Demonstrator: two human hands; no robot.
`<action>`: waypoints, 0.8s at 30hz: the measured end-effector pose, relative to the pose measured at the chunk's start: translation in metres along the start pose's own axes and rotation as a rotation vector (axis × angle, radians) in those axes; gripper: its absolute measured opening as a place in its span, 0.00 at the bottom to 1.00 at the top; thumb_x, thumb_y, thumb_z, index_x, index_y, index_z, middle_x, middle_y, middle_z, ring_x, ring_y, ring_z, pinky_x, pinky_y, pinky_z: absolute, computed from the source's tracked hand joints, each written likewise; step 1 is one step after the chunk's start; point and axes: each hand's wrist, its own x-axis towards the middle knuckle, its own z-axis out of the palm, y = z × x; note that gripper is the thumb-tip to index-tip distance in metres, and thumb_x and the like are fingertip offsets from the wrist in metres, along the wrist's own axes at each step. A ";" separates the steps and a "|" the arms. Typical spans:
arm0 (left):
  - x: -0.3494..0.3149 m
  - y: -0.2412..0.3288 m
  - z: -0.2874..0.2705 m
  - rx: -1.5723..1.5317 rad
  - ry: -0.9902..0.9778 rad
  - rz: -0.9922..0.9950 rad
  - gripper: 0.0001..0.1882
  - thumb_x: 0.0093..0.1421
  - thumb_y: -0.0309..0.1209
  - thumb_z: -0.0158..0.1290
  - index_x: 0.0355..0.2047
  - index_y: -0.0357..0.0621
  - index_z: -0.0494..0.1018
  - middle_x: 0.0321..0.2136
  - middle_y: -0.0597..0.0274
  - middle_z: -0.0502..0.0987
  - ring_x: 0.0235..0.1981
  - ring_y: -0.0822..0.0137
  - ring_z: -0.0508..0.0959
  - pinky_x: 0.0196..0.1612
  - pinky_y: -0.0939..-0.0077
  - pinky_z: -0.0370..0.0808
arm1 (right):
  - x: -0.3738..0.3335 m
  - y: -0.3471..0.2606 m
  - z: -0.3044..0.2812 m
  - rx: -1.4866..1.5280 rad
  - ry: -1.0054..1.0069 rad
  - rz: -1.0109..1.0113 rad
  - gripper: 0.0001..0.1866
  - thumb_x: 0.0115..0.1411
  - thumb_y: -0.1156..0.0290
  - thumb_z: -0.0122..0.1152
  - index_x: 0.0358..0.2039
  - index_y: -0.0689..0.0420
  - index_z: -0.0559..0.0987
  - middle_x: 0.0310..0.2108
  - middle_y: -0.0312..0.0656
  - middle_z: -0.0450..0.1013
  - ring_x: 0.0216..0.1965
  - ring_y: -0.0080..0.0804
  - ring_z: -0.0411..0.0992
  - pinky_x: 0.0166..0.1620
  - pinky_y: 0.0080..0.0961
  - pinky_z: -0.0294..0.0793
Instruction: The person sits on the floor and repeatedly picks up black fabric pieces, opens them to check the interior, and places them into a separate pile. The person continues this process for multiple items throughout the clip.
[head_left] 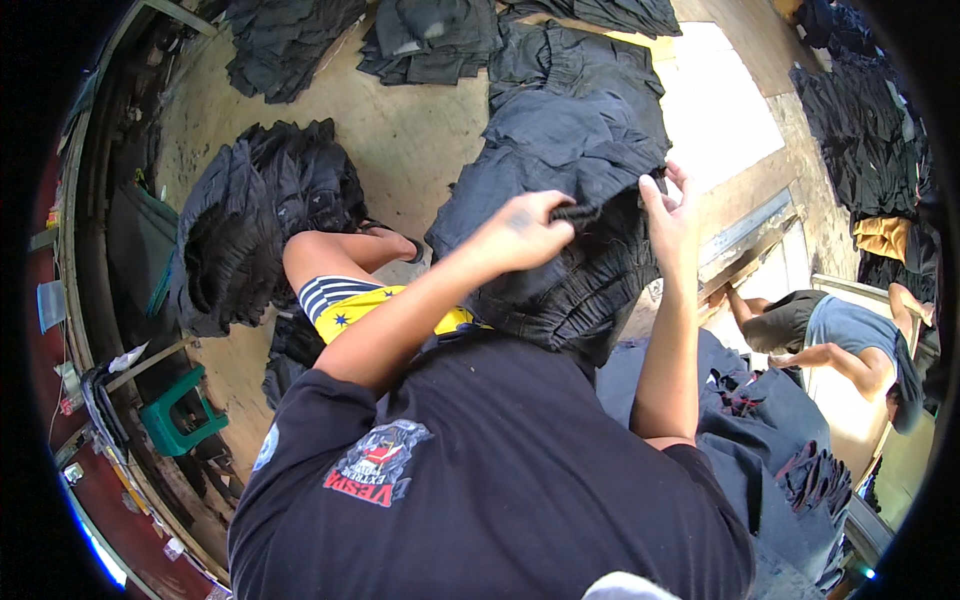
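Note:
Both my hands are raised in front of my chest on a dark grey garment (pixel 560 150) with a gathered elastic waistband. My left hand (pixel 525 232) is closed on the waistband edge at its middle. My right hand (pixel 668 212) pinches the same edge a little to the right. The rest of the garment hangs in folds over and below my hands, and more bunched dark cloth (pixel 580 300) lies under it on my lap.
Heaps of dark garments lie on the wooden floor (pixel 400 130): one at left (pixel 255 225), several along the top (pixel 430 40), more at right (pixel 860 130). A bent bare leg in yellow striped shorts (pixel 350 295) sits beside me. A green stool (pixel 180 412) stands lower left. Another person (pixel 850 340) crouches at right.

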 end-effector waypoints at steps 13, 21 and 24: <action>-0.046 -0.024 -0.039 -1.238 0.187 -0.047 0.20 0.79 0.38 0.51 0.60 0.34 0.78 0.52 0.56 0.85 0.49 0.63 0.85 0.58 0.67 0.80 | -0.066 -0.055 0.068 0.344 -0.367 0.228 0.33 0.67 0.79 0.62 0.72 0.63 0.66 0.61 0.41 0.71 0.45 0.21 0.75 0.41 0.19 0.81; -0.060 -0.015 -0.071 -1.145 0.232 0.178 0.23 0.78 0.39 0.53 0.61 0.30 0.76 0.57 0.55 0.84 0.57 0.64 0.81 0.65 0.66 0.74 | -0.079 -0.055 0.065 0.349 -0.444 0.163 0.43 0.61 0.86 0.55 0.78 0.64 0.58 0.71 0.48 0.65 0.48 0.22 0.76 0.46 0.20 0.82; -0.072 0.003 -0.094 -0.705 0.118 -0.063 0.22 0.76 0.40 0.57 0.60 0.34 0.78 0.49 0.61 0.84 0.48 0.72 0.81 0.57 0.71 0.77 | -0.079 -0.056 0.075 0.345 -0.410 0.076 0.46 0.58 0.84 0.55 0.79 0.65 0.56 0.76 0.53 0.60 0.61 0.31 0.73 0.60 0.25 0.76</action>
